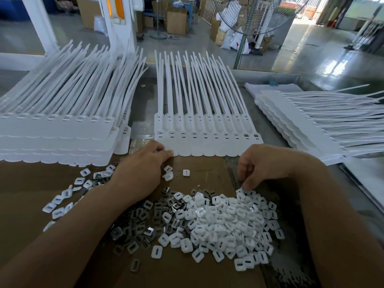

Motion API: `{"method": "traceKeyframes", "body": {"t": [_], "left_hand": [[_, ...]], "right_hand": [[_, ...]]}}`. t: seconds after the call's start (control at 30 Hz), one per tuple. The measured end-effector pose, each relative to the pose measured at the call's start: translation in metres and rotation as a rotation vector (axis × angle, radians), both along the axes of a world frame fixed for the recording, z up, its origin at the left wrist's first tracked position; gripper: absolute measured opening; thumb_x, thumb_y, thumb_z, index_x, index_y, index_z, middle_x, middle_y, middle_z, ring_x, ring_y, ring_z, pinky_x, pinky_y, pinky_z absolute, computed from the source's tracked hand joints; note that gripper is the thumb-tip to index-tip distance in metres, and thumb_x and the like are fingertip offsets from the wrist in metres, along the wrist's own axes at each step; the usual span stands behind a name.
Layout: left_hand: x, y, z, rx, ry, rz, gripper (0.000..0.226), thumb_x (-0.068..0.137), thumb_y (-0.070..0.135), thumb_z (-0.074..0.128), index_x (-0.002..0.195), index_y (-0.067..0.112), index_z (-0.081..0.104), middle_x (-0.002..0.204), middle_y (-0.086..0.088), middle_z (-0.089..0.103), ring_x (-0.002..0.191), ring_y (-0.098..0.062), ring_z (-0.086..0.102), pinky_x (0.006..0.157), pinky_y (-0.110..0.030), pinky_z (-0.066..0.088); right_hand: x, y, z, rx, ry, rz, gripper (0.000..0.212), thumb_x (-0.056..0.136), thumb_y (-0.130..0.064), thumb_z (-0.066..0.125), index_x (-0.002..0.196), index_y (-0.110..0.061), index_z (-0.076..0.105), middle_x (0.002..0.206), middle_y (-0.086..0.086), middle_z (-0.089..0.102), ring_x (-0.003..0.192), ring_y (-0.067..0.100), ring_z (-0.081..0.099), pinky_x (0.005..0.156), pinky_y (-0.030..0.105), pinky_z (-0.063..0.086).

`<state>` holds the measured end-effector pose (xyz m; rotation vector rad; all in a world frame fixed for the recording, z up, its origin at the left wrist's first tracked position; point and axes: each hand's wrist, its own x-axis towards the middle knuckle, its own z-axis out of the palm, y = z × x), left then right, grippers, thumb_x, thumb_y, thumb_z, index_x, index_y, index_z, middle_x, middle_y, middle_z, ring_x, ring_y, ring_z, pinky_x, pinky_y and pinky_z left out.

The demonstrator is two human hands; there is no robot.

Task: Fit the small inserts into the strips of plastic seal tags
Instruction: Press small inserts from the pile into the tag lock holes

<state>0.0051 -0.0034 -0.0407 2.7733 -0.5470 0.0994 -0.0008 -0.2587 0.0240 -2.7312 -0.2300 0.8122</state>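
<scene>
Strip of seal tags (pixel 207 145) flat on counter (pixel 143 94), centre, tails pointing away, near edge on cardboard sheet (pixel 31 194). Left hand (pixel 141 171): fingers bent, tips touching strip's near-left corner; grip on it cannot be determined. Right hand (pixel 264 165): fingers curled downward, tips pinching white insert (pixel 240 191) at far-right edge of insert pile (pixel 218 223). Pile on cardboard between forearms, white and metallic pieces mixed. Stacked strips at left (pixel 56 138) and at right (pixel 301 125).
</scene>
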Motion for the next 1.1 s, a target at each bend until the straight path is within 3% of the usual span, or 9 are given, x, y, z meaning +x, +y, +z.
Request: {"method": "traceKeyframes", "body": {"t": [0.23, 0.37, 0.5, 0.7, 0.83, 1.0, 1.1], "left_hand": [[0.0, -0.001, 0.001, -0.004, -0.006, -0.003, 0.045, 0.092, 0.011, 0.037, 0.134, 0.025, 0.042, 0.135, 0.003, 0.036, 0.118, -0.019, 0.043, 0.093, -0.036, 0.044], [-0.001, 0.0, 0.001, -0.006, -0.001, -0.004, 0.045, 0.091, 0.01, 0.036, 0.134, 0.024, 0.043, 0.135, 0.002, 0.037, 0.118, -0.019, 0.044, 0.094, -0.038, 0.044], [0.0, -0.002, 0.002, -0.001, 0.002, -0.013, 0.045, 0.091, 0.01, 0.037, 0.134, 0.023, 0.043, 0.134, 0.001, 0.037, 0.118, -0.02, 0.044, 0.095, -0.04, 0.043], [0.0, -0.002, 0.002, -0.004, -0.004, -0.012, 0.045, 0.091, 0.01, 0.037, 0.134, 0.024, 0.042, 0.134, 0.002, 0.037, 0.117, -0.019, 0.044, 0.094, -0.038, 0.044], [0.001, -0.002, 0.002, 0.0, 0.003, -0.009, 0.046, 0.092, 0.01, 0.038, 0.135, 0.024, 0.041, 0.135, 0.002, 0.036, 0.118, -0.019, 0.044, 0.094, -0.038, 0.043], [0.002, -0.003, 0.001, 0.005, -0.01, -0.017, 0.047, 0.091, 0.008, 0.039, 0.135, 0.024, 0.041, 0.135, 0.002, 0.037, 0.117, -0.018, 0.045, 0.093, -0.036, 0.044], [0.001, -0.001, 0.0, 0.014, -0.014, -0.012, 0.048, 0.09, 0.007, 0.039, 0.135, 0.025, 0.041, 0.134, 0.002, 0.037, 0.117, -0.018, 0.045, 0.093, -0.036, 0.045]], "right_hand": [[-0.005, 0.01, 0.002, -0.129, -0.007, 0.112, 0.016, 0.076, -0.022, 0.074, 0.07, -0.028, 0.06, 0.073, -0.013, 0.061, 0.065, -0.002, 0.053, 0.058, 0.013, 0.038], [-0.003, 0.005, -0.002, 0.036, -0.128, -0.014, 0.01, 0.085, -0.019, 0.064, 0.079, -0.022, 0.057, 0.072, -0.006, 0.065, 0.064, -0.001, 0.059, 0.061, 0.018, 0.04], [0.006, -0.002, -0.012, 0.276, -0.374, -0.234, 0.007, 0.087, -0.015, 0.061, 0.089, -0.022, 0.06, 0.079, -0.01, 0.064, 0.069, 0.0, 0.061, 0.063, 0.017, 0.045], [0.02, -0.021, -0.028, 0.376, -0.615, -0.432, 0.006, 0.087, -0.021, 0.062, 0.085, -0.018, 0.067, 0.071, -0.008, 0.062, 0.064, 0.003, 0.055, 0.058, 0.018, 0.04], [0.028, -0.028, -0.036, 0.446, -0.699, -0.585, 0.006, 0.088, -0.022, 0.06, 0.085, -0.02, 0.064, 0.071, -0.005, 0.063, 0.063, 0.007, 0.057, 0.055, 0.02, 0.044], [0.034, -0.032, -0.041, 0.554, -0.719, -0.692, 0.017, 0.086, -0.003, 0.059, 0.097, -0.015, 0.061, 0.087, -0.001, 0.063, 0.07, 0.01, 0.06, 0.058, 0.018, 0.046], [0.035, -0.033, -0.043, 0.596, -0.718, -0.702, 0.021, 0.087, -0.001, 0.057, 0.103, -0.012, 0.063, 0.088, 0.001, 0.063, 0.071, 0.008, 0.061, 0.061, 0.015, 0.047]]}}
